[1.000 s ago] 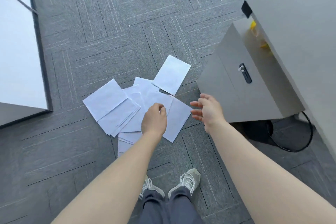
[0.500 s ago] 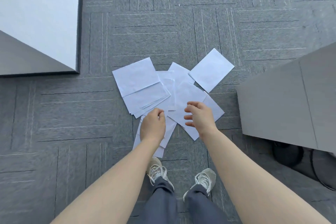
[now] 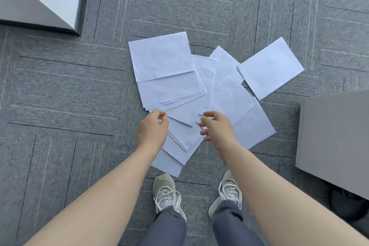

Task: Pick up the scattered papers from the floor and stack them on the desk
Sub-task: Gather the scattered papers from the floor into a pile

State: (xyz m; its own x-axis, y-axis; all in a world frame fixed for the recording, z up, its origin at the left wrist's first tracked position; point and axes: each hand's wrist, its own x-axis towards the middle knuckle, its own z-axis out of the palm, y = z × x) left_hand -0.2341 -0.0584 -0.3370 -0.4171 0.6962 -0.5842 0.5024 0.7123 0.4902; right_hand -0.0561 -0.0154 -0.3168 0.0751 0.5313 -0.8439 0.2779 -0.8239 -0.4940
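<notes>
Now papers (image 3: 201, 94) lie fanned and overlapping on carpet floor (image 3: 60, 86), one sheet apart at upper right; none lifted yet. Both hands lower and closer over pile than half second back. Left hand (image 3: 152, 131) pinches thumb to forefinger at near sheet's edge, fingers narrow, grip unclear. Right hand (image 3: 216, 128) spread loose, empty, just above sheets. Gathering seems about to start. Shoes (image 3: 165, 191) just below pile; grey cabinet (image 3: 335, 138) at right.

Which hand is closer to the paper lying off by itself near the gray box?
The right hand. It reaches below and left of that separate sheet, while the left hand sits farther left, across the pile.
</notes>
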